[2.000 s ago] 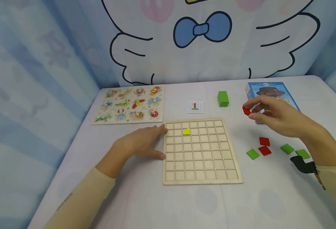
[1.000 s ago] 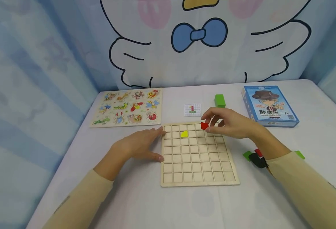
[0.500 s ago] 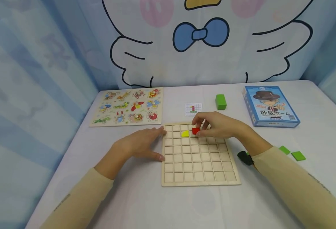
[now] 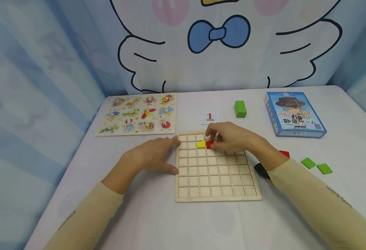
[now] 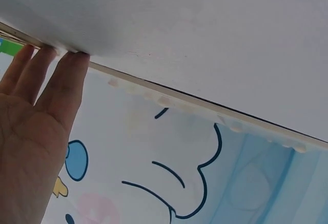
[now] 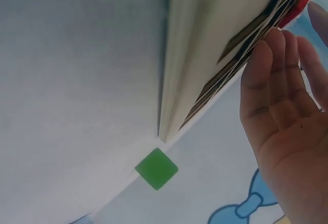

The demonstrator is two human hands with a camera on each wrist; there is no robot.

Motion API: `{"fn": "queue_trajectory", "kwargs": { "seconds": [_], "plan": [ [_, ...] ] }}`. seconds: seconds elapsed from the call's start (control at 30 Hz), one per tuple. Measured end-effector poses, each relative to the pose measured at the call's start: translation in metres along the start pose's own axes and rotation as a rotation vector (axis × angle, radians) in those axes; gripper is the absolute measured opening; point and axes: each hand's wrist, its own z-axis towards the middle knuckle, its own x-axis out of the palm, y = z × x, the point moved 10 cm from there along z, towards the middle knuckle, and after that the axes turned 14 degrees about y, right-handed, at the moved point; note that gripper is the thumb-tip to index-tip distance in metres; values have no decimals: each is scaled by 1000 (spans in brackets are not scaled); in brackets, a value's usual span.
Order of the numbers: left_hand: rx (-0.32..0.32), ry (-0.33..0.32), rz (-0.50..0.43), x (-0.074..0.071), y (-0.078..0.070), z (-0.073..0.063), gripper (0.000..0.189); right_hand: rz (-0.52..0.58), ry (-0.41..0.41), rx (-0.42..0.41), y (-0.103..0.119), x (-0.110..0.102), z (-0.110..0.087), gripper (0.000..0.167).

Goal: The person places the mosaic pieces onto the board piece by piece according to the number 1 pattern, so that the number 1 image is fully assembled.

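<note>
A wooden grid board [image 4: 218,200] lies on the white table. One yellow tile [image 4: 201,144] with a slanted corner occupies a square near its top. My right hand [image 4: 232,137] pinches a red tile [image 4: 209,144] between thumb and fingers, at the square just right of the yellow one; its fingers hide part of the tile. In the right wrist view, the red tile [image 6: 295,11] shows beyond the fingertips. With fingers extended, my left hand [image 4: 150,154] touches the board's left edge with fingertips and thumb. The left wrist view shows that hand's fingers [image 5: 66,85] against the edge.
Behind the board lies a small pattern card [image 4: 210,118], with a green block [image 4: 240,109] to its right. An insect puzzle [image 4: 136,114] lies back left, a blue game box [image 4: 295,113] back right. Near the right sleeve lie a red tile [image 4: 284,153] and two green tiles [image 4: 308,163].
My right hand has carried the red tile leftward from beside the game box, over the board, and down beside the yellow tile. The left hand has stayed at the board's edge.
</note>
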Motion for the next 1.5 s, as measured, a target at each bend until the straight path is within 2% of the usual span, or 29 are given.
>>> {"fn": "queue_trajectory", "kwargs": {
  "seconds": [0.2, 0.47, 0.73, 1.0, 1.5],
  "plan": [
    [2, 10, -5, 1, 0, -1, 106, -20, 6, 29, 0, 3, 1, 29],
    [4, -8, 14, -1, 0, -1, 108, -64, -36, 32, 0, 0, 2, 30],
    [5, -9, 6, 0, 1, -2, 106, -48, -11, 22, 2, 0, -1, 32],
    [0, 3, 2, -1, -1, -3, 106, -36, -16, 43, 1, -8, -21, 36],
    [9, 8, 7, -1, -2, -2, 102, -54, -127, 43, -12, -24, -65, 36]
  ]
}}
